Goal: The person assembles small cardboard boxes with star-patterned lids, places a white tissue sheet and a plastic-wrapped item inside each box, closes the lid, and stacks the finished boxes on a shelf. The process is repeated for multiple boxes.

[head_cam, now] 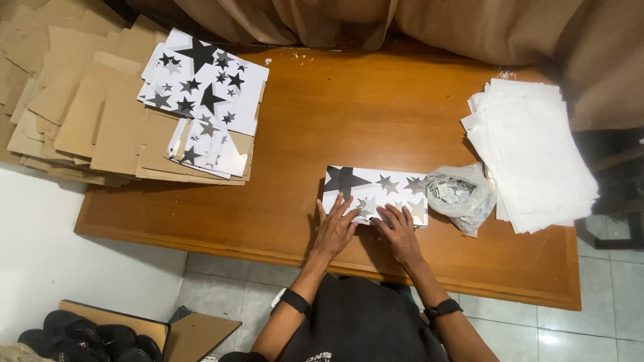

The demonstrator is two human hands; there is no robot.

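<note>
1. Left hand (334,228) lies flat, fingers spread, palm down on the near-left edge of a white rectangular folded card printed with black and grey stars (376,193); grips nothing.
2. Right hand (399,232) also flat and open, pressing the card's near edge just right of centre; the two hands sit close together, not touching.
3. Star-printed card lies on the brown wooden table (322,121), a little right of table centre, long side across.
4. At 3 o'clock of the card, touching its right end: a clear plastic bag stuffed with small grey-white paper scraps (461,194).
5. Further toward 3 o'clock: a thick stack of plain white paper sheets (530,154), overhanging the table's right side; the bag leans against it.
6. At 10 o'clock, well apart: a pile of flat brown cardboard pieces (87,114) covering the table's left end, with more white star-printed sheets (201,84) lying on top.
7. At 12 o'clock, beyond the table's far edge: tan curtain fabric (402,23).
8. At 8 o'clock on the floor: dark sandals (87,335) beside a brown board.
9. Black wristbands on both wrists.
10. Nothing lies between hands and card.
</note>
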